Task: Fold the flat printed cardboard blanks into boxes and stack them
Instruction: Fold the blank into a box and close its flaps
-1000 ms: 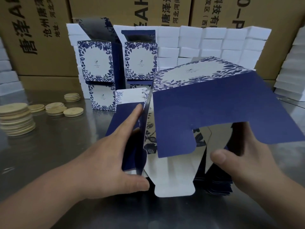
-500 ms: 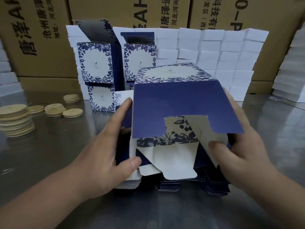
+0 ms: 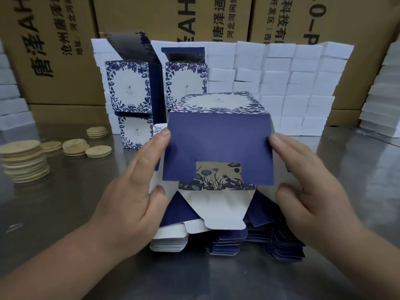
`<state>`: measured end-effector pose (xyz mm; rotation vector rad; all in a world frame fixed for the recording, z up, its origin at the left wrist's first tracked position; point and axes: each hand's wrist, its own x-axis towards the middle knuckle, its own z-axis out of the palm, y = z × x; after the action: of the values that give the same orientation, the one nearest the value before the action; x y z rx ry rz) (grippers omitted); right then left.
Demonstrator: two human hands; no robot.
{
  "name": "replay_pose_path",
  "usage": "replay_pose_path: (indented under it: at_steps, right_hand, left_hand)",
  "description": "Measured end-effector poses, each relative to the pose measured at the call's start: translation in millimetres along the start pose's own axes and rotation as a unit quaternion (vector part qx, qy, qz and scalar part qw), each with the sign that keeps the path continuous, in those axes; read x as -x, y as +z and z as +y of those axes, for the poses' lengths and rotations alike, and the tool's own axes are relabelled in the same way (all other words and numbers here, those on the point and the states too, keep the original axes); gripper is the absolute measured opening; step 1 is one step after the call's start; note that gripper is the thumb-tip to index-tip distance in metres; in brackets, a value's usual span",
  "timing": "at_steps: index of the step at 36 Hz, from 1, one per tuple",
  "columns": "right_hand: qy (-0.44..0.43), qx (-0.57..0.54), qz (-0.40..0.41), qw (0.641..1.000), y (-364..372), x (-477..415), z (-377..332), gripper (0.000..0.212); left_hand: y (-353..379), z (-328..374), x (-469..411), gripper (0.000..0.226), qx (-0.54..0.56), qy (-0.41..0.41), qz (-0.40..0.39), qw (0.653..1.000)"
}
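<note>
Behind the work, finished boxes [image 3: 127,87] are standing stacked two high on the metal table [image 3: 65,202], the upper ones with lids raised; what is inside cannot be told. The half-folded box [image 3: 218,103] is hovering over the pile of flat blanks [image 3: 270,241], its open end facing the person, a dark blue flap [image 3: 216,144] hanging across it and a white tabbed flap [image 3: 216,208] sticking out below. It is sitting squarely between both hands. The left hand [image 3: 138,191] is pinching its left side, fingers running up the edge and thumb pressing a white side flap; the right hand [image 3: 303,187] is mirroring that on the right edge, thumb at the lower corner
</note>
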<state>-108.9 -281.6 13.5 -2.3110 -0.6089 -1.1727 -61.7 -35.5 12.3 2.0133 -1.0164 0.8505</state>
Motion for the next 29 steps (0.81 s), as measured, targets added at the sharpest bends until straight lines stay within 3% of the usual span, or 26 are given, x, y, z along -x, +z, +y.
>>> replay_pose_path:
  at_steps: [12,19,23,29]
  right_hand:
    - [0.061,0.075,-0.017,0.995,-2.9,-1.0,-2.1,0.059]
    - [0.116,0.088,-0.055,0.988,-3.7,-2.4,-4.3,0.064]
    - [0.119,0.096,-0.065,0.986,-4.2,-1.9,-6.7,0.063]
    - [0.121,0.090,-0.084,0.985,-4.1,-1.0,-6.4,0.061]
  left_hand:
    - [1.2,-4.2,-0.7,0.059,-0.030,0.036,-0.025,0.999]
    - [-0.9,-1.7,1.3,0.066,0.044,-0.013,-0.044,0.998]
    - [2.3,-1.8,-0.6,0.050,0.056,-0.007,-0.009,0.998]
    - [5.2,-5.0,-3.3,0.023,-0.046,0.002,-0.015,0.999]
